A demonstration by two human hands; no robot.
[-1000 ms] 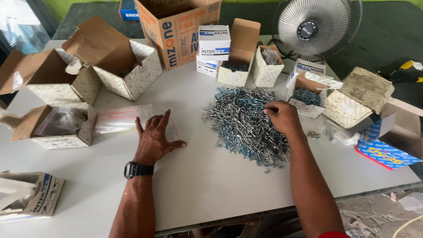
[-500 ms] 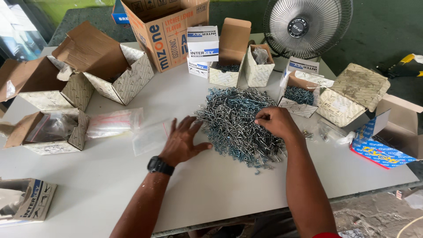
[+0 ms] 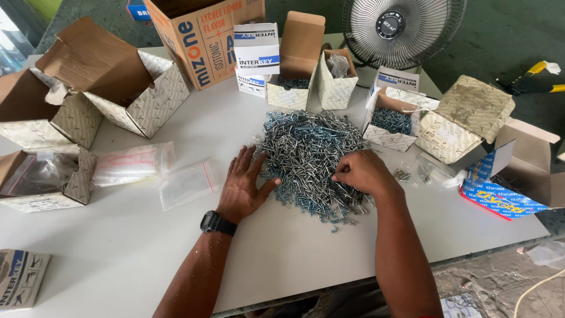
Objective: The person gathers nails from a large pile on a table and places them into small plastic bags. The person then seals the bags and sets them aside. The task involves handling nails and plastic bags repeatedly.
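Big pile of silver screws (image 3: 312, 156) sits mid white surface (image 3: 147, 247). L hand (image 3: 242, 187) lies flat, fingers spread, palm down, fingertips at pile's left edge, holds nothing. R hand (image 3: 362, 172) rests on pile's right side, fingers curled in, pinching at screws; can't tell if any gripped. Clear zip bags (image 3: 159, 174) just left of L hand. Open cartons (image 3: 106, 88) around; fan (image 3: 400, 29) behind.

I see a workshop or hardware stockroom. A white table (image 3: 147, 247) holds a heap of screws (image 3: 312, 153), with open cardboard boxes (image 3: 118, 88) left and far. A fan (image 3: 400, 29) stands far right on bare concrete.
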